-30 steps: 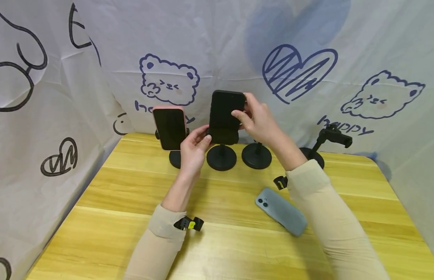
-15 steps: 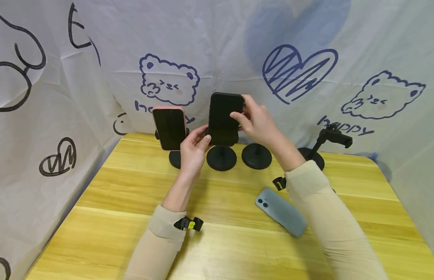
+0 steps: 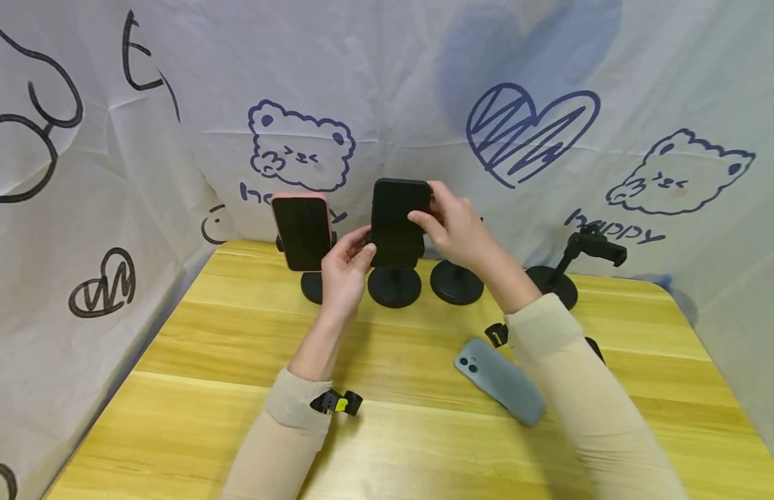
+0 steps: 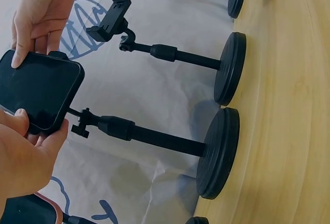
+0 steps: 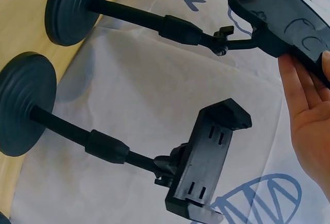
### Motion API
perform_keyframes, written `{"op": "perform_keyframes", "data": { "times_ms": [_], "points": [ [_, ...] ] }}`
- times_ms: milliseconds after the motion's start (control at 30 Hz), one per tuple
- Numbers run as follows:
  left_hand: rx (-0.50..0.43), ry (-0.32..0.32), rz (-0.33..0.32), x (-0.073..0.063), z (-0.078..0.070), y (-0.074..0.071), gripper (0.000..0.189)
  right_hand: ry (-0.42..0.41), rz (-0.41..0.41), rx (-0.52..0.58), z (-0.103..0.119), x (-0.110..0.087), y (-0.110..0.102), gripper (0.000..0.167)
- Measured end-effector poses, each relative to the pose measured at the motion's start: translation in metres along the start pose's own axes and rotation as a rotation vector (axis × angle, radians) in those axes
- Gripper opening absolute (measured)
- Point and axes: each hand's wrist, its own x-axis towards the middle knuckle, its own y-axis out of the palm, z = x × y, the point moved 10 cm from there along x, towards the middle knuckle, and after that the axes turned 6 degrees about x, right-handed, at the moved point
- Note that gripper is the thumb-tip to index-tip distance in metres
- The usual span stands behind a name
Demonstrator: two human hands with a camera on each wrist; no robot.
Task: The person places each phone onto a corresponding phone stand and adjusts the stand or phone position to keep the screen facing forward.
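A black phone [image 3: 394,215] stands upright, screen toward me, at the head of a black phone stand [image 3: 394,288]. My right hand [image 3: 463,228] pinches its upper right edge, thumb on the screen and fingers behind. At the lower left, my left hand [image 3: 346,267] grips the stand's holder, with the thumb at the phone's edge. In the left wrist view, one clamp end of the holder [image 4: 58,55] sticks out beside the phone; the rest of the holder is hidden behind it. The right wrist view has the stand's pole [image 5: 129,17] running to the phone's back.
Left of my hands, a pink-cased phone [image 3: 304,232] sits in another stand. Two more stands are on the right, one with a bare phone holder [image 5: 202,157]. A grey-blue phone [image 3: 502,382] lies camera side up on the wooden table [image 3: 411,444]. Behind hangs a white cloth [image 3: 411,83].
The black phone has slid down into the holder, with my right hand moving down along with it. My left hand has stayed in place.
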Motion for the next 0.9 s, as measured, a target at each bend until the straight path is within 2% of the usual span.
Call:
{"op": "perform_keyframes", "data": {
  "times_ms": [267, 633, 900],
  "points": [
    [0.022, 0.02, -0.003, -0.001, -0.002, 0.001, 0.035, 0.017, 0.02, -0.03, -0.004, -0.004, 0.004, 0.035],
    [-0.002, 0.0, -0.018, -0.002, -0.001, 0.002, 0.034, 0.04, 0.034, -0.005, -0.008, -0.008, 0.008, 0.036],
    [0.0, -0.006, -0.02, -0.001, 0.0, 0.002, 0.034, 0.043, 0.013, -0.052, -0.01, -0.013, 0.01, 0.034]
  ]
}}
